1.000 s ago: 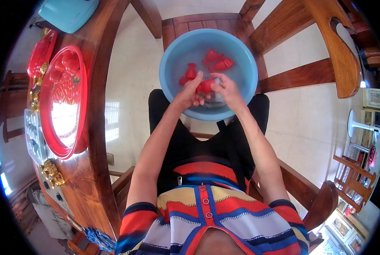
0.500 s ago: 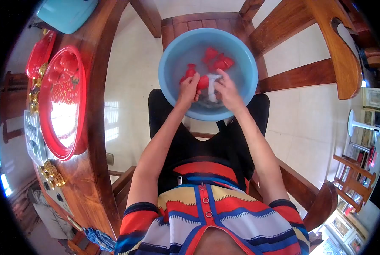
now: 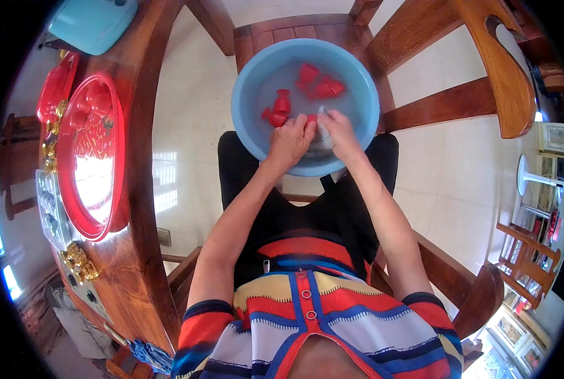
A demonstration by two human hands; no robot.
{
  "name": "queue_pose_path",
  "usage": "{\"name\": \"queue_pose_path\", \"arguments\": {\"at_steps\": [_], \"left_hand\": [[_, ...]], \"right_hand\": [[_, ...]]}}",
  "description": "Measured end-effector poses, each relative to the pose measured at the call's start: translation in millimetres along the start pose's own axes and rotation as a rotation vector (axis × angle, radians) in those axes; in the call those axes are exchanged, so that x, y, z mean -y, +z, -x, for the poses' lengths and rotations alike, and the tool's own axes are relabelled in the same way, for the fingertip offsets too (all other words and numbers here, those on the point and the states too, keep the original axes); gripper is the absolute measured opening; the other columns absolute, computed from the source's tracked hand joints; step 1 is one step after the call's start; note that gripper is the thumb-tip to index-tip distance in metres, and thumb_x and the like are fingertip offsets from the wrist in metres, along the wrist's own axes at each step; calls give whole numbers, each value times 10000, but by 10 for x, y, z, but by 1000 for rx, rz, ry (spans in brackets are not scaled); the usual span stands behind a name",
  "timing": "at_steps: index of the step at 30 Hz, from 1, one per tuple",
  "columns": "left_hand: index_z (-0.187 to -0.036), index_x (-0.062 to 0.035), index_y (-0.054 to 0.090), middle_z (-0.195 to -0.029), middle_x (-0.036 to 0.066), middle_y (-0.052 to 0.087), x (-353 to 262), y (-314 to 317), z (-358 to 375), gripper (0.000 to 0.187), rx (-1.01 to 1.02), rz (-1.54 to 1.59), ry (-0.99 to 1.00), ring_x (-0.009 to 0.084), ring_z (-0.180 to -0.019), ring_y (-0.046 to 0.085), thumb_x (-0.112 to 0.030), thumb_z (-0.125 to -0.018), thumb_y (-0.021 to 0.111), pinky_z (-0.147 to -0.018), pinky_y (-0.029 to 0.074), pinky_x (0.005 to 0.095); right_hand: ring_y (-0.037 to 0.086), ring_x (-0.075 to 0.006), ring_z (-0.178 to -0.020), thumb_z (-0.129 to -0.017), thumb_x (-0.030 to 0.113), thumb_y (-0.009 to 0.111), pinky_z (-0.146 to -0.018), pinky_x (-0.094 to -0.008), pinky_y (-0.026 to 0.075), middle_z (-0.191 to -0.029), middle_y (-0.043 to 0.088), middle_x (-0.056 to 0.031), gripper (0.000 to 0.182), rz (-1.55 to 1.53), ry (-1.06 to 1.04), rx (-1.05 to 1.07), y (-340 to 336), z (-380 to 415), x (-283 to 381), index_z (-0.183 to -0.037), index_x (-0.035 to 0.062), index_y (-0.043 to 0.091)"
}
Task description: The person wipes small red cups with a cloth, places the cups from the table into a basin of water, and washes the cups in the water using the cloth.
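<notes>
A light blue basin (image 3: 371, 107) of cloudy water stands between my knees on a slatted wooden seat. Over its near side, my left hand (image 3: 289, 143) is closed around a small red cup (image 3: 311, 118), mostly hidden by the fingers. My right hand (image 3: 341, 134) pinches a wet white cloth (image 3: 323, 135) against that cup. Just beyond my left fingers lie several red cups (image 3: 281, 103), and more red pieces (image 3: 326, 87) sit in the water towards the far side.
On the wooden table (image 3: 144, 208) at left are a round red tray (image 3: 120, 132), a teal container (image 3: 95, 25), a clear plastic tray (image 3: 49, 211) and gold ornaments (image 3: 78, 262). A wooden armchair frame (image 3: 443, 107) borders the basin's right side.
My left hand has turned over and moved right and down with the red cup, so less of the cup shows. The cloth is now more bunched under my right hand.
</notes>
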State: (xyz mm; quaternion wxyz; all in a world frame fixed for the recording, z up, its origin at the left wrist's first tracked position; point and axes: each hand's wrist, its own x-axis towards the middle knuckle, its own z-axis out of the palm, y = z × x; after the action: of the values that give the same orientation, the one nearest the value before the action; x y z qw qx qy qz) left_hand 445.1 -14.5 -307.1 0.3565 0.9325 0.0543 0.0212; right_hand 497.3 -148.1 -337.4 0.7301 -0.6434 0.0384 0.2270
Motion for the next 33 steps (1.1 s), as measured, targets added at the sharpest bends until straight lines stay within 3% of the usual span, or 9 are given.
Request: {"name": "queue_pose_path", "arguments": {"at_steps": [2,4,5,7,8,10,17,29,33], "left_hand": [[-927,-31,532,-758,253,584,94,88,-5,262,-35,4,56,406,-720,584,-273,-890,439,-646,449,476],[-782,-39,527,-607,192,573,221,126,-72,297,-183,275,36,329,-514,582,-314,-882,472,-448,450,406],[-782,-39,527,-607,192,573,284,136,-76,297,-185,271,37,329,-514,582,-314,-882,472,-448,450,406],[-733,-63,527,-534,90,532,281,52,-97,325,149,746,-483,198,-383,511,-346,-886,480,-342,380,293],[-733,-63,527,-534,90,532,281,16,-114,325,151,747,-481,198,-383,511,-346,-886,480,-342,380,293],[-771,-85,539,-521,17,490,304,-16,-157,324,255,1010,-767,105,-351,439,-386,-881,488,-311,319,231],[-854,-78,548,-582,36,531,143,-143,-151,369,310,983,-746,125,-384,495,-446,-862,519,-319,329,224],[-833,-62,547,-631,52,575,268,-61,-149,325,330,1184,-639,122,-426,529,-385,-868,543,-338,356,226],[-814,-52,549,-590,60,567,282,-42,-154,350,241,1155,-648,128,-407,526,-379,-904,460,-320,352,233]], "right_hand": [[565,-98,-731,-843,222,602,-600,-253,439,-831,627,-69,270,-117,21,0,-26,4,-28,-973,-8,546],[568,-101,-724,-830,194,618,-590,-248,444,-857,627,-81,284,140,-32,7,36,40,57,-997,-20,531],[568,-101,-724,-830,194,618,-590,-248,444,-857,627,-81,284,138,-34,10,60,38,67,-997,-20,531],[575,-107,-729,-816,159,634,-600,-243,457,-873,627,-94,320,132,-62,89,83,31,77,-1044,-28,507],[575,-107,-729,-816,159,634,-600,-243,457,-873,627,-94,320,132,-62,87,95,33,71,-1044,-28,507],[585,-117,-759,-807,136,642,-630,-241,469,-888,628,-107,353,163,-213,108,123,46,69,-1070,-39,486],[591,-136,-804,-800,106,637,-678,-254,480,-919,623,-124,355,131,-221,108,126,37,36,-1078,-42,472],[587,-130,-798,-790,113,642,-677,-259,473,-899,628,-121,353,196,-236,127,130,57,64,-1063,-39,478],[583,-126,-803,-795,116,638,-677,-256,470,-893,625,-112,344,129,-210,134,144,58,59,-1056,-42,480]]}}
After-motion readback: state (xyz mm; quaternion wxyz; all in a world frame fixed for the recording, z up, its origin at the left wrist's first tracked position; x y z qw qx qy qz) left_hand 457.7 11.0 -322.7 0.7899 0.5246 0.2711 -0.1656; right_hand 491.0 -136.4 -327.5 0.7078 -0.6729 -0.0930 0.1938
